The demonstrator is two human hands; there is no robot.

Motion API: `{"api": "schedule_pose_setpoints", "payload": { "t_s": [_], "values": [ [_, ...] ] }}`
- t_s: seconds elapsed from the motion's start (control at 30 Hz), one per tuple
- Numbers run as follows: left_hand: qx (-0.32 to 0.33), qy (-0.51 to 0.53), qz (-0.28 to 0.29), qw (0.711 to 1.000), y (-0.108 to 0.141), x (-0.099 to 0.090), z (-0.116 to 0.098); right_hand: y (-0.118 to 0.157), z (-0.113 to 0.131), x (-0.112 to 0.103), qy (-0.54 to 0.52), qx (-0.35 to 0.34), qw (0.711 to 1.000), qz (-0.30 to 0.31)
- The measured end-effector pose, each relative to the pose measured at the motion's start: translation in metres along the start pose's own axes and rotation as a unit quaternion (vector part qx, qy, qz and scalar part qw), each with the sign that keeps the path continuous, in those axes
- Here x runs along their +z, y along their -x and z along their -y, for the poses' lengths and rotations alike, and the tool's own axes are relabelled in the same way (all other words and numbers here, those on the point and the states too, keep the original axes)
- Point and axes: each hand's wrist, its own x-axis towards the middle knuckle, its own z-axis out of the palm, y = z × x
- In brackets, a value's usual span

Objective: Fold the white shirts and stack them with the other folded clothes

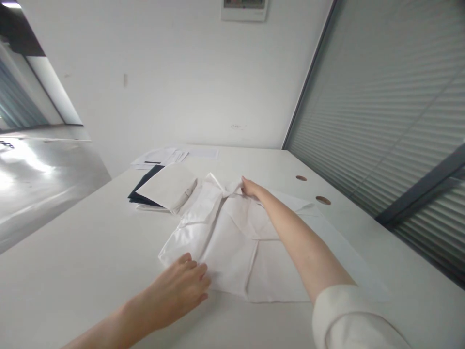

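Note:
A white, slightly shiny cloth, perhaps a garment, lies spread with folds and creases on the white table. Along its far edge the fabric is gathered into a knot-like bunch. My right hand reaches across the cloth and pinches this far edge just right of the bunch. At the near left edge is my left hand, its fingers curled in against the cloth; the fingertips are partly hidden. A thin, see-through white sheet extends to the right, partly behind my right forearm.
Beyond the cloth, on the left, a folded white fabric piece rests on dark folded fabric. White papers lie farther back. Two round holes pierce the table near the blinds. A wall stands behind.

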Motion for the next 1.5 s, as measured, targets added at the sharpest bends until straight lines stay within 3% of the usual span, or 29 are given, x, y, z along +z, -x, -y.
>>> {"api": "schedule_pose_setpoints", "payload": {
  "t_s": [0.17,0.3,0.47,0.57,0.63,0.73,0.8,0.87,0.97,1.07,1.17,1.23,1.27,1.37,1.43,1.5],
  "values": [
    [-0.065,0.066,0.006,0.996,0.005,0.000,0.004,0.008,0.016,-0.009,0.017,0.048,0.998,-0.022],
    [-0.091,0.091,0.012,0.992,0.002,0.003,0.009,0.034,0.036,-0.018,0.021,0.058,0.998,-0.027],
    [-0.081,0.089,-0.001,0.993,-0.014,0.005,0.010,0.094,0.061,-0.003,0.051,-0.012,0.998,0.036],
    [-0.113,0.068,-0.023,0.991,-0.031,0.003,0.014,0.121,0.070,0.008,0.059,-0.048,0.996,0.048],
    [-0.166,0.040,-0.032,0.985,-0.043,0.001,0.019,0.130,0.071,0.008,0.051,-0.036,0.998,0.027],
    [-0.228,-0.006,-0.002,0.974,-0.059,0.003,0.027,0.135,0.061,-0.002,0.020,-0.008,1.000,-0.019],
    [-0.245,-0.021,0.017,0.969,-0.067,0.008,0.030,0.138,0.047,-0.014,-0.112,0.012,0.992,-0.051],
    [-0.264,-0.015,0.021,0.964,-0.075,0.014,0.031,0.143,0.031,-0.028,-0.327,0.038,0.941,-0.075],
    [-0.271,0.030,0.035,0.961,-0.085,0.020,0.037,0.153,0.002,-0.054,-0.573,0.039,0.809,-0.123],
    [-0.253,0.093,0.023,0.963,-0.092,0.016,0.050,0.164,-0.027,-0.088,-0.661,-0.011,0.719,-0.215],
    [-0.237,0.183,-0.085,0.950,-0.095,-0.004,0.070,0.178,-0.052,-0.118,-0.659,-0.038,0.686,-0.305],
    [-0.219,0.288,-0.179,0.915,-0.096,-0.025,0.079,0.187,-0.060,-0.127,-0.633,-0.044,0.697,-0.334],
    [-0.212,0.358,-0.216,0.883,-0.096,-0.037,0.081,0.192,-0.060,-0.127,-0.618,-0.045,0.707,-0.341],
    [-0.182,0.566,-0.281,0.754,-0.101,-0.071,0.069,0.207,-0.046,-0.112,-0.578,-0.061,0.743,-0.333],
    [-0.145,0.647,-0.303,0.685,-0.109,-0.088,0.051,0.217,-0.025,-0.095,-0.555,-0.101,0.775,-0.284],
    [-0.097,0.686,-0.304,0.654,-0.119,-0.101,0.028,0.226,-0.002,-0.080,-0.516,-0.149,0.820,-0.197]
  ]
}}
